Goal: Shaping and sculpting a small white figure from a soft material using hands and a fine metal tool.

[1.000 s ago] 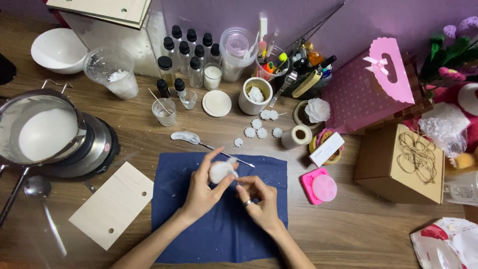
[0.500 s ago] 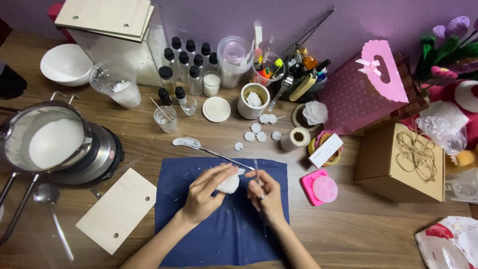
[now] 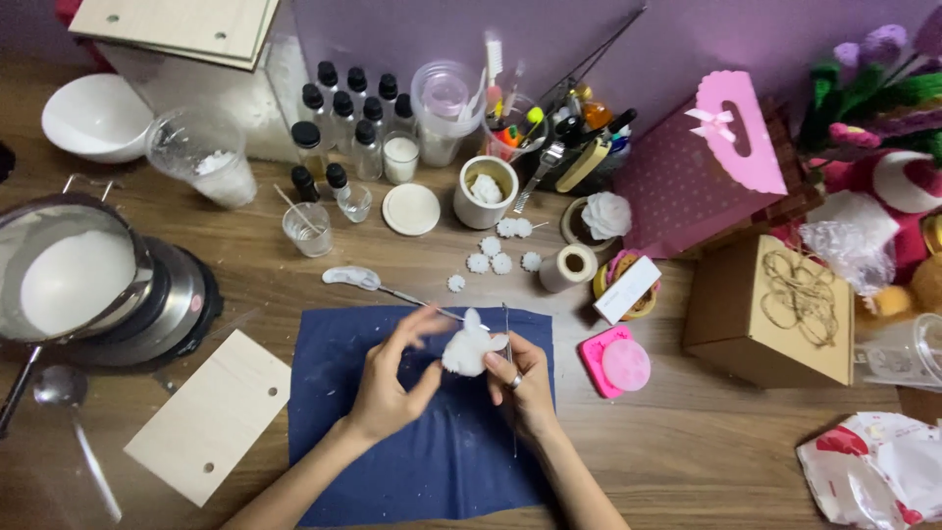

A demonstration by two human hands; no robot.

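Over a dark blue cloth both my hands hold a small white wax flower. My left hand pinches it from the left with thumb and fingers. My right hand, with a ring on one finger, grips it from the right and also holds a thin metal tool that points up past the flower. A wax-coated spoon lies just beyond the cloth.
A pot of white wax stands on a burner at the left, with a wooden board in front. Small white flowers, dark-capped bottles, cups, a pink silicone mould and a cardboard box crowd the back and right.
The view has shifted a little. My hands have raised and turned the white flower, and my left fingers have spread wider around it.
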